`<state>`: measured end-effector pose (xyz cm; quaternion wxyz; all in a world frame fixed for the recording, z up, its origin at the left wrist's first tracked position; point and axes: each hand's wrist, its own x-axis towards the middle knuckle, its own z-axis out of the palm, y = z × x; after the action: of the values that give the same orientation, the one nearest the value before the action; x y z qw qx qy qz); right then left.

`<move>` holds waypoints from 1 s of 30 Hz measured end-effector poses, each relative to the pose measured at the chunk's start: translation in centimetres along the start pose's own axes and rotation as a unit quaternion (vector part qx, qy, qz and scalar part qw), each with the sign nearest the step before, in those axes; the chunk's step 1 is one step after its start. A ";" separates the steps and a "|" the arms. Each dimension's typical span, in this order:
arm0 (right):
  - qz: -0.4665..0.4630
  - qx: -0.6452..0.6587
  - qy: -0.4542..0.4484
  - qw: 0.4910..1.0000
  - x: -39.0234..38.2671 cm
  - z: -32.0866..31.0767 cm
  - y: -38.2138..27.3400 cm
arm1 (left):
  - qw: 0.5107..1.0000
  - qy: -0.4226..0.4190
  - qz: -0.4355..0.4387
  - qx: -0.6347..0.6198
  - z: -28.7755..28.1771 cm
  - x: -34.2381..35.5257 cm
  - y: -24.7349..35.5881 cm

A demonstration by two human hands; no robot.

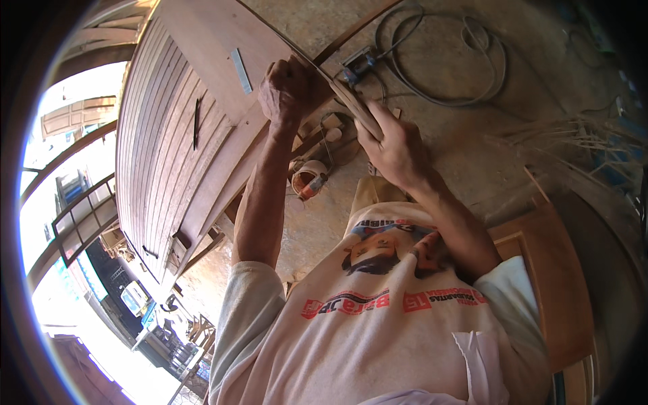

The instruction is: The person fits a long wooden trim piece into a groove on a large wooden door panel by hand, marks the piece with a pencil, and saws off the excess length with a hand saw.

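Observation:
My left hand (285, 93) is closed in a fist over the edge of a pale wooden board (209, 40); what its fingers hold, if anything, is hidden. In my right hand (398, 147) is the near end of a thin wooden strip (352, 104), with the fingers wrapped round it. The strip slants up and to the left, close against the board's right edge. A short flat metal ruler (241, 70) lies on the board, just left of my left hand. Farther left, a slim dark rod-like tool (196, 124) rests on the stacked boards (162, 135).
A blue power tool (360, 65) lies on the floor beyond my right hand, its cable (496, 81) looped to the right. Below the worktop's edge stands a round container (310, 179) with an orange item. Wood scraps (574, 131) and a brown panel (570, 297) are at right.

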<state>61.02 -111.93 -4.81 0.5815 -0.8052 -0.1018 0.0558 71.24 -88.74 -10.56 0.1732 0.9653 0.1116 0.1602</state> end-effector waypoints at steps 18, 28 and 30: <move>-0.036 -0.020 0.048 0.998 -8.4 -2.7 1.4 | 0.999 -0.033 0.027 -0.005 -3.4 -0.4 2.8; -0.011 -0.048 0.017 0.999 0.8 1.1 0.0 | 0.995 -0.039 0.089 0.023 -1.8 -0.6 0.7; -0.004 -0.061 0.013 0.998 -3.3 -0.5 -0.2 | 0.999 -0.014 0.030 -0.030 -1.5 -1.0 0.6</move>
<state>57.88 -113.10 -4.59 0.5331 -0.8393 -0.1003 0.0370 69.94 -89.06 -9.30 0.1991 0.9647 0.0754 0.1552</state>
